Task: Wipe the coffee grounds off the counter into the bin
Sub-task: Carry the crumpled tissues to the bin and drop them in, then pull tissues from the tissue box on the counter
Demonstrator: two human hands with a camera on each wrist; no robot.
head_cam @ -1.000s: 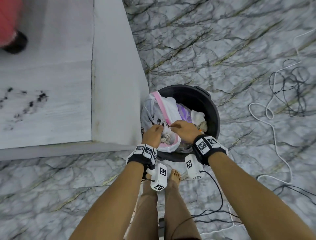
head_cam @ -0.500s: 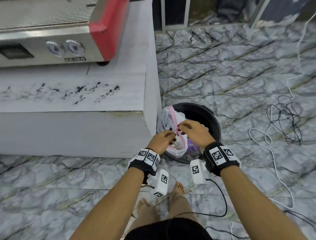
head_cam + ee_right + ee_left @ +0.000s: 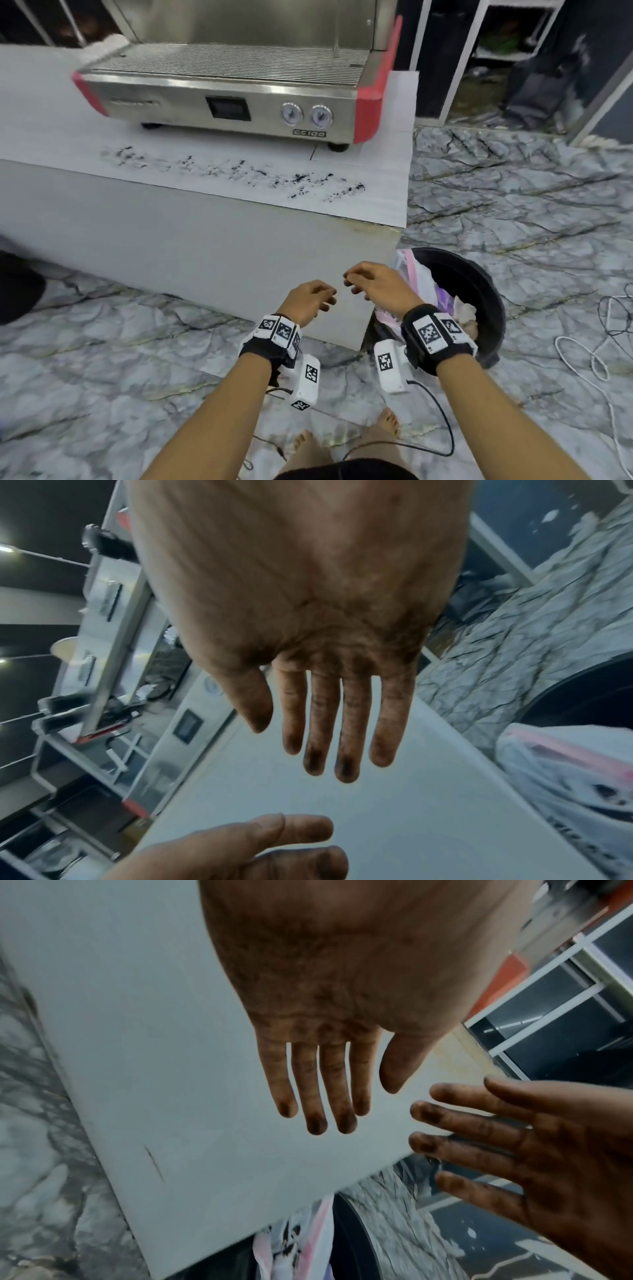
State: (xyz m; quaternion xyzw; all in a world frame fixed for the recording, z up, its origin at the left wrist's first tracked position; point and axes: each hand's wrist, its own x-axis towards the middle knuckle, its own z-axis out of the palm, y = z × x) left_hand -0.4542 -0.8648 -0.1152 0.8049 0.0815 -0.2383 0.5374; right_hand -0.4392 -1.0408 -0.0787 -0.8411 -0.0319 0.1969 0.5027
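Observation:
Dark coffee grounds (image 3: 260, 174) lie scattered in a long streak on the white counter (image 3: 383, 205), near its front edge. On the floor by the counter's right corner stands the black bin (image 3: 479, 274), stuffed with a white and pink plastic bag (image 3: 418, 277). My left hand (image 3: 310, 301) and right hand (image 3: 373, 286) hover side by side before the counter's side wall, just left of the bin. Both hold nothing. The left wrist view shows my left hand (image 3: 322, 1042) with straight fingers smeared dark; in the right wrist view my right hand (image 3: 329, 669) looks the same.
A steel espresso machine (image 3: 233, 99) with red corners stands at the back of the counter. Loose cables (image 3: 613, 318) lie on the marble floor right of the bin. My bare feet (image 3: 387, 425) stand below the hands. Dark shelving (image 3: 507, 41) fills the far right.
Both hands have let go of the plastic bag in the bin and risen up and to the left, fingers now loose. The head view has tilted up to take in the counter.

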